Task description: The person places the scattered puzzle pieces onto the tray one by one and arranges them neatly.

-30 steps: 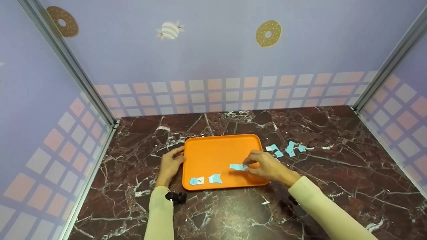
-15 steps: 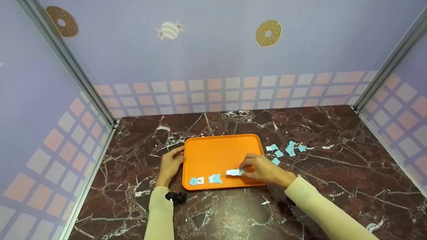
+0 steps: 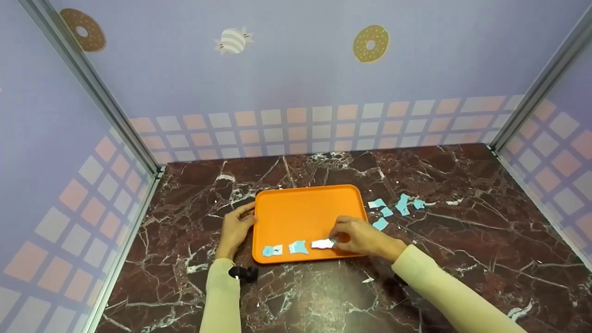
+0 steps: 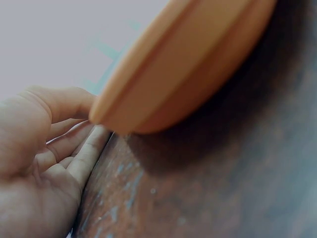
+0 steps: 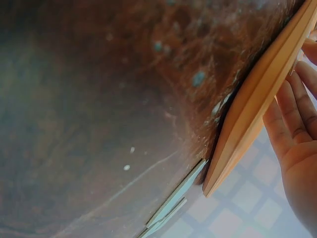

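One paper strip [image 3: 322, 243] pinched in right hand [image 3: 360, 235], near side of orange tray [image 3: 296, 212]; left hand [image 3: 235, 231], fingers loose, touches tray's left edge. Probably best laid flat, released gently.

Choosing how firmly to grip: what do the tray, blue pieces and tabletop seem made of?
Tray: probably satin plastic, given its even orange and smooth moulded rim. Blue pieces: likely matte paper or thin card; flat, with irregular edges. Tabletop: polished stone or marble-look laminate; white veins and a glossy reflection.
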Available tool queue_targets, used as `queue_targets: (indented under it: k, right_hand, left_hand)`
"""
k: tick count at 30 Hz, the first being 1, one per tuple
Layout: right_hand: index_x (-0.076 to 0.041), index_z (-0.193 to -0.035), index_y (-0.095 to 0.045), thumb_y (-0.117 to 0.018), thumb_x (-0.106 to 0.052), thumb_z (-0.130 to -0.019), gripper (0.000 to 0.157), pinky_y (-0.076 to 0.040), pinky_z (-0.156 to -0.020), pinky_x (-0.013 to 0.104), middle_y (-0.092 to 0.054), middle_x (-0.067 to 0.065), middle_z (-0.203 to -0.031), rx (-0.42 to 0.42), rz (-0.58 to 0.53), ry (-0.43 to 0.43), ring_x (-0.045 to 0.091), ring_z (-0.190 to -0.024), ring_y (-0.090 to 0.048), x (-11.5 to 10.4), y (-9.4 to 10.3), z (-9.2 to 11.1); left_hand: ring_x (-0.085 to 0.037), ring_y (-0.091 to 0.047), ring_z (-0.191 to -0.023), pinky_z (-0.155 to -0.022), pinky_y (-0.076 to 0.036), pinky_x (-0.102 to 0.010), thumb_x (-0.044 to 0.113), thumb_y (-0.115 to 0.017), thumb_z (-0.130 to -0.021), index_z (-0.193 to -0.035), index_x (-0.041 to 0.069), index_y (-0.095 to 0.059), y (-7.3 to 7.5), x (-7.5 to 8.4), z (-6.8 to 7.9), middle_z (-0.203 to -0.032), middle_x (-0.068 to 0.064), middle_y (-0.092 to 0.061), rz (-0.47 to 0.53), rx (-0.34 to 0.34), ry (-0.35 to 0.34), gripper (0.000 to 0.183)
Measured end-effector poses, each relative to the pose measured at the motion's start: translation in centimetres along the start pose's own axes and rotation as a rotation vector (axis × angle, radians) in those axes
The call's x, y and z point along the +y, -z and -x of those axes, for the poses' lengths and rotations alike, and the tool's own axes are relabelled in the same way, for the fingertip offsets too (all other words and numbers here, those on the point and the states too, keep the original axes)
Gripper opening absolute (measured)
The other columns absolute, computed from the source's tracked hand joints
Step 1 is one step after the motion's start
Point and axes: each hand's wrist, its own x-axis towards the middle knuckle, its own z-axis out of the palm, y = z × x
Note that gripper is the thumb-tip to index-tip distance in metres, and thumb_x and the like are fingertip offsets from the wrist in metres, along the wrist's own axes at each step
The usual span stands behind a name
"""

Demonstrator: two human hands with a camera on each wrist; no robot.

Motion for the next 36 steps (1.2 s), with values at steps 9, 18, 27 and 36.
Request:
queue_targets:
  k: [9, 18, 27, 36]
  right_hand:
    - [-0.005, -0.104, -0.08, -0.085, -0.009, -0.087, 0.019, -0.056, -0.081, 0.036, -0.066, 0.005, -0.098, 0.023, 0.01, 0.048, 0.019, -0.086, -0.062, 0.14, -0.24, 0.07]
    - [-0.006, -0.105, -0.082, -0.086, -0.011, -0.088, 0.019, -0.056, -0.082, 0.037, -0.066, 0.005, -0.097, -0.002, 0.028, 0.041, 0.019, -0.087, -0.061, 0.05, -0.25, -0.02]
    - [-0.006, -0.107, -0.082, -0.086, -0.013, -0.09, 0.019, -0.056, -0.084, 0.037, -0.066, 0.005, -0.099, -0.03, 0.017, 0.012, 0.019, -0.089, -0.062, -0.25, 0.06, -0.09]
    - [-0.005, -0.107, -0.082, -0.086, -0.014, -0.09, 0.02, -0.056, -0.086, 0.037, -0.066, 0.004, -0.099, -0.025, 0.026, 0.015, 0.019, -0.09, -0.062, -0.22, 0.03, 0.05]
  left_hand:
    - [-0.035, -0.069, -0.119, -0.091, -0.058, -0.028, -0.006, -0.069, -0.096, -0.138, -0.002, -0.069, 0.12, 0.01, -0.09, -0.127, -0.023, -0.071, -0.031, -0.001, 0.045, 0.043]
    - [-0.036, -0.068, -0.119, -0.089, -0.057, -0.025, -0.006, -0.069, -0.096, -0.138, -0.003, -0.069, 0.11, 0.19, 0.01, -0.127, -0.025, -0.071, -0.036, 0.0, 0.046, 0.043]
    - [-0.041, -0.067, -0.121, -0.084, -0.054, -0.017, -0.006, -0.07, -0.095, -0.138, -0.006, -0.067, 0.03, 0.29, 0.17, -0.128, -0.03, -0.069, -0.017, -0.004, 0.024, 0.043]
    - [-0.04, -0.067, -0.121, -0.084, -0.055, -0.018, -0.008, -0.068, -0.096, -0.139, -0.007, -0.067, 0.03, 0.16, 0.08, -0.128, -0.029, -0.069, -0.007, -0.01, 0.032, 0.043]
